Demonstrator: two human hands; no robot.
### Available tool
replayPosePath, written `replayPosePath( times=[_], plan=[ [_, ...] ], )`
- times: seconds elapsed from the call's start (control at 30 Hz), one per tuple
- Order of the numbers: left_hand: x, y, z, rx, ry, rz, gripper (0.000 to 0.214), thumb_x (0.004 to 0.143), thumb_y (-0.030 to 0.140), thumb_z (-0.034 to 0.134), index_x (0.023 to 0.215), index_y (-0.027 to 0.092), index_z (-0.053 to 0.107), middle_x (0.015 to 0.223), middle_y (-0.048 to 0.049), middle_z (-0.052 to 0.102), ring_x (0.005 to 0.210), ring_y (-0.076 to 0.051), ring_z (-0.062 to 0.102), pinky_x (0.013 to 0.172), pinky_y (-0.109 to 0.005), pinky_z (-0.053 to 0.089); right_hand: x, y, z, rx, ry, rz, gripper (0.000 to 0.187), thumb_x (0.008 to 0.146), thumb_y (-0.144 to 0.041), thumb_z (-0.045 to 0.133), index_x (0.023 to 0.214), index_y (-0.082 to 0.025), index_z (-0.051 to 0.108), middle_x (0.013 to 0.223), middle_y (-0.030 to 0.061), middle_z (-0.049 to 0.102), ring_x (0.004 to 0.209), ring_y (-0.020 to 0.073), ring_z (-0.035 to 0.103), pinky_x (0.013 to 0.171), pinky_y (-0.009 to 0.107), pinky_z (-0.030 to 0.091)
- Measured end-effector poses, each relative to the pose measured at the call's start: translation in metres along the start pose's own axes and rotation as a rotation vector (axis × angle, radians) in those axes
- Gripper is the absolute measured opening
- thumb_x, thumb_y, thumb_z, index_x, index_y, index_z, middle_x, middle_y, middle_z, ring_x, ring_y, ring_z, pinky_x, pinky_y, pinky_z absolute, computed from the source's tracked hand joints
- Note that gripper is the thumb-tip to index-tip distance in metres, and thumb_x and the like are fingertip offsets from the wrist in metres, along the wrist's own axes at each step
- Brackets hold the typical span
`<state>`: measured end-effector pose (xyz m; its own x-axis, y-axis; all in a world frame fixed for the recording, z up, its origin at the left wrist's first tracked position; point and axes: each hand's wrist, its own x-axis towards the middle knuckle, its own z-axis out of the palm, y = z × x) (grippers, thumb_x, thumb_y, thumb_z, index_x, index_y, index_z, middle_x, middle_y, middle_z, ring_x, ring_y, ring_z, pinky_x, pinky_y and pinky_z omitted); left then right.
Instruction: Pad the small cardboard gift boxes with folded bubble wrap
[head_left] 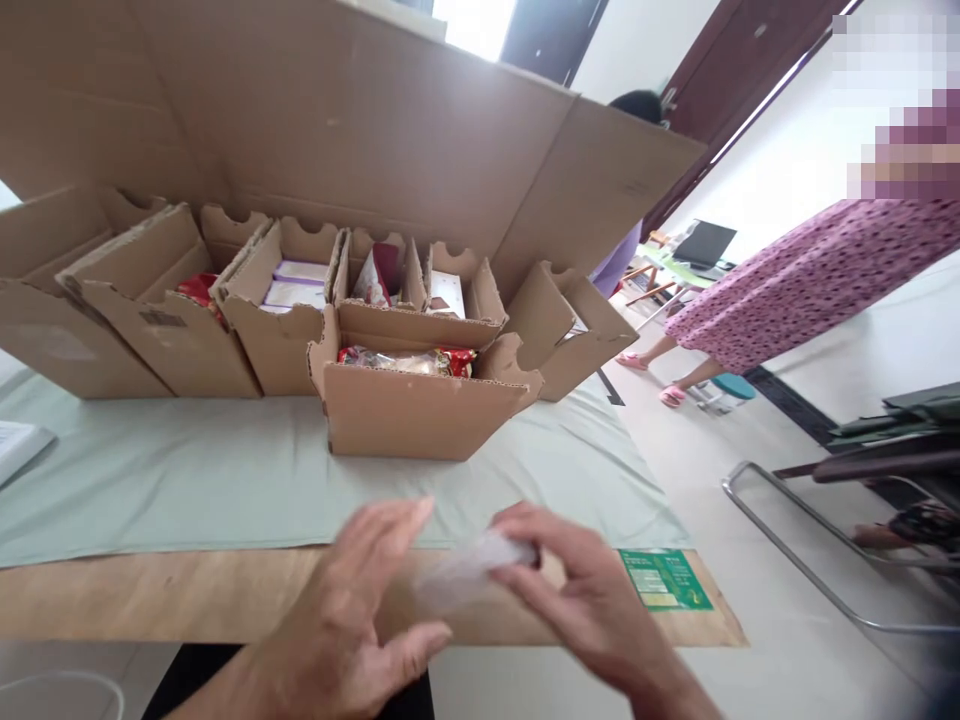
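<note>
My right hand (574, 590) pinches a small whitish, translucent object (469, 570) between thumb and fingers; motion blurs it and its kind is unclear. Beside it, on the left, my left hand (367, 600) is apart from the object with thumb and fingers spread. Both hands are over the near edge of the table. Just beyond them stands a cardboard box (405, 410) holding red and clear plastic packets (409, 362).
Behind stands a row of open cardboard bins (300, 345) with packs inside, backed by a tall cardboard panel (360, 150). A pale green cloth (210, 460) covers the table. At right are a metal-framed chair (780, 550) and a person in a pink dotted skirt (810, 280).
</note>
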<state>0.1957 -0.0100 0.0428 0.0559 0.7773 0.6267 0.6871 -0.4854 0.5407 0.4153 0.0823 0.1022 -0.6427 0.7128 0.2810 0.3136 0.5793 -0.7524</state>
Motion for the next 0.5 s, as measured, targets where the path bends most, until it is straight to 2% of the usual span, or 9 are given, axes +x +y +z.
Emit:
replayPosePath(
  times=[0.07,0.13,0.17,0.2,0.27,0.37,0.5],
  plan=[
    [0.034,-0.01,-0.019,0.164,0.109,0.077,0.068,0.093,0.028,0.065,0.154,0.016,0.038,0.14,-0.0176,0.059,0.135,-0.03,0.053,0.111,-0.046,0.049,0.016,-0.006,-0.029,-0.041,0.294,0.002,0.015,0.091,-0.022,0.07,0.103,-0.03,0.071,0.094,-0.0005,0.074,0.076,0.017,0.068,0.063,0.026,0.055],
    [0.068,-0.021,-0.033,0.337,0.206,0.126,0.072,0.09,0.023,0.068,0.155,0.015,0.037,0.145,-0.0183,0.056,0.145,-0.034,0.042,0.119,-0.053,0.038,0.038,-0.01,-0.054,-0.072,0.567,-0.058,0.019,0.089,-0.025,0.074,0.107,-0.031,0.072,0.095,0.0003,0.073,0.075,0.0176,0.067,0.067,0.029,0.057],
    [0.083,-0.026,-0.036,0.401,0.224,0.125,0.071,0.09,0.021,0.068,0.154,0.015,0.038,0.143,-0.0178,0.057,0.147,-0.036,0.04,0.12,-0.056,0.034,0.052,-0.011,-0.064,-0.089,0.639,-0.107,0.021,0.088,-0.026,0.076,0.108,-0.03,0.072,0.095,0.0007,0.073,0.075,0.018,0.067,0.068,0.03,0.057],
    [0.094,-0.031,-0.038,0.449,0.221,0.113,0.066,0.09,0.019,0.066,0.151,0.016,0.042,0.139,-0.0162,0.061,0.146,-0.036,0.042,0.121,-0.059,0.032,0.066,-0.011,-0.072,-0.119,0.657,-0.157,0.021,0.087,-0.028,0.078,0.107,-0.03,0.072,0.096,0.0011,0.073,0.076,0.0184,0.066,0.07,0.032,0.058],
    [0.104,-0.037,-0.036,0.486,0.183,0.088,0.048,0.091,0.013,0.061,0.138,0.019,0.056,0.123,-0.011,0.07,0.136,-0.034,0.053,0.121,-0.062,0.03,0.095,-0.009,-0.082,-0.238,0.548,-0.206,0.017,0.086,-0.03,0.076,0.102,-0.028,0.071,0.095,0.0011,0.073,0.077,0.0187,0.066,0.072,0.033,0.057],
    [0.096,-0.038,-0.026,0.466,0.163,0.095,0.029,0.091,0.006,0.056,0.113,0.021,0.067,0.101,-0.0043,0.075,0.115,-0.027,0.066,0.121,-0.064,0.028,0.129,-0.002,-0.089,-0.479,0.211,-0.176,0.01,0.091,-0.028,0.065,0.099,-0.025,0.07,0.088,0.0006,0.073,0.07,0.0167,0.063,0.063,0.03,0.052],
    [0.075,-0.036,-0.019,0.431,0.182,0.083,0.026,0.091,0.002,0.057,0.106,0.02,0.068,0.101,-0.0032,0.075,0.107,-0.024,0.066,0.121,-0.065,0.024,0.154,0.004,-0.092,-0.694,-0.161,-0.27,0.018,0.091,-0.02,0.055,0.096,-0.025,0.072,0.095,0.0022,0.076,0.084,0.0203,0.068,0.075,0.033,0.049]
  ],
)
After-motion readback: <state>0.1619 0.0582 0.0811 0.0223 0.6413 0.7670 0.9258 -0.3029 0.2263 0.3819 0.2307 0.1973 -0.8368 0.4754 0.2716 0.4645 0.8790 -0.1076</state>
